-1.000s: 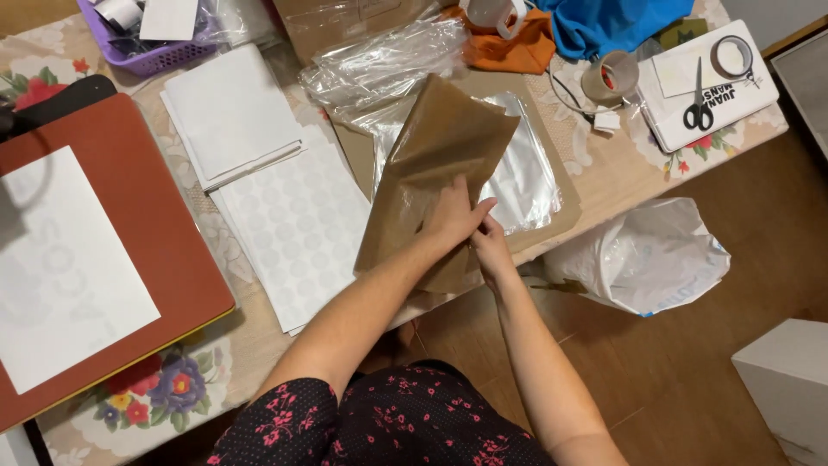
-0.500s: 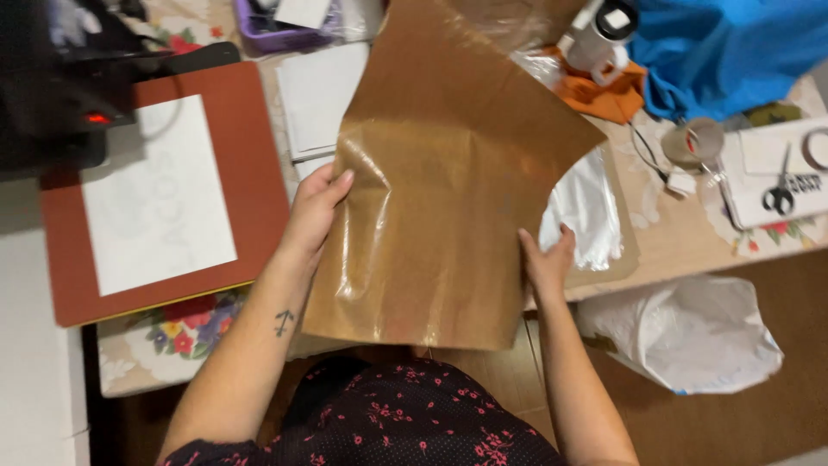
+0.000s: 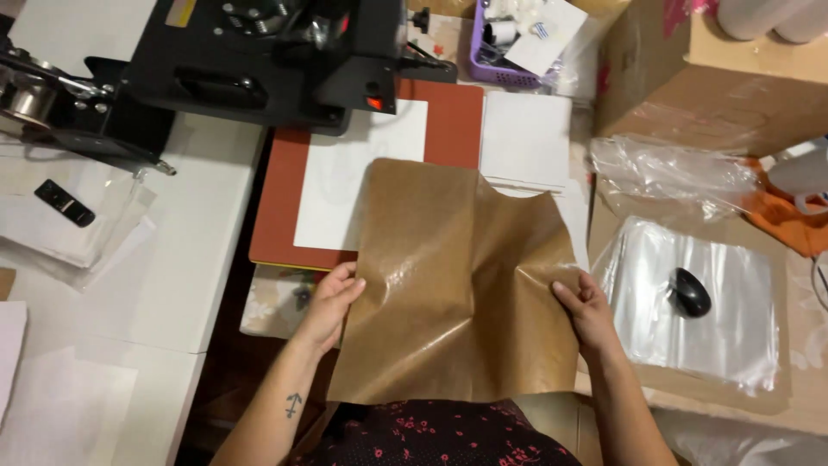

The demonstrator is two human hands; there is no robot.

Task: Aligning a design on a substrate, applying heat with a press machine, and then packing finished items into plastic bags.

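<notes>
Now both hands grip the brown non-stick sheet (image 3: 457, 285), left hand (image 3: 332, 302) at nine o'clock, right hand (image 3: 588, 312) at three; I judge it needs spreading flat over the white paper (image 3: 345, 185) on the red press pad (image 3: 453, 125) at eleven.

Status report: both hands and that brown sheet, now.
Left hand and right hand each grip a side edge of the brown sheet. Sheet held over red pad. Nothing in the way.

A single head-mounted camera looks steeply down from above the person's torso onto the work surface, at close range. The left hand (image 3: 332, 302) and right hand (image 3: 588, 315) sit in the lower centre of the frame, the black heat press (image 3: 276, 52) along the top edge, and the cardboard box (image 3: 716, 86) at upper right. No second view overlaps.
</notes>
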